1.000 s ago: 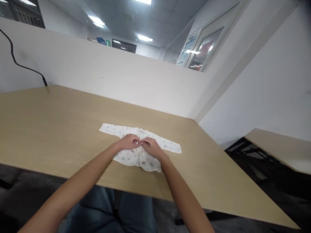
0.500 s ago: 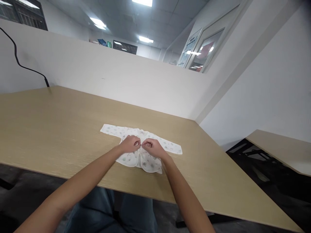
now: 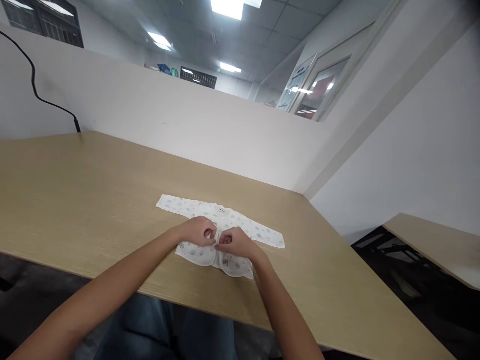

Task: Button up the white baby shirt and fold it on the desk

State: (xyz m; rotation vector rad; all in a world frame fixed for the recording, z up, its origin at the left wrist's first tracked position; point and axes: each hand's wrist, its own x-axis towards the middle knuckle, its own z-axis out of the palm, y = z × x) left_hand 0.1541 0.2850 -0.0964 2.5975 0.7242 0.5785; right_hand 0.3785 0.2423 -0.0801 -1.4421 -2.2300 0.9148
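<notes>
A small white baby shirt [image 3: 234,220] with a pale print lies on the table, its sleeves stretched out to both sides and its neckline away from me. Down its middle runs a front opening, and the rounded lower corners spread slightly apart. My left hand [image 3: 198,231] pinches the left front edge around mid-chest. Right beside it, my right hand [image 3: 235,242] pinches the facing edge, fingertips nearly meeting the left ones. Whatever fastener lies between the fingertips is too small to make out.
The wooden table [image 3: 112,180] extends to a white partition [image 3: 195,135] at the back. A black cable [image 3: 56,105] hangs down at the far left. Another table [image 3: 431,245] stands to the right, beyond a gap. My legs are under the front edge.
Both hands have moved down the shirt's front opening, from near the neckline toward the hem, still pinching the edges. The camera view has shifted slightly.
</notes>
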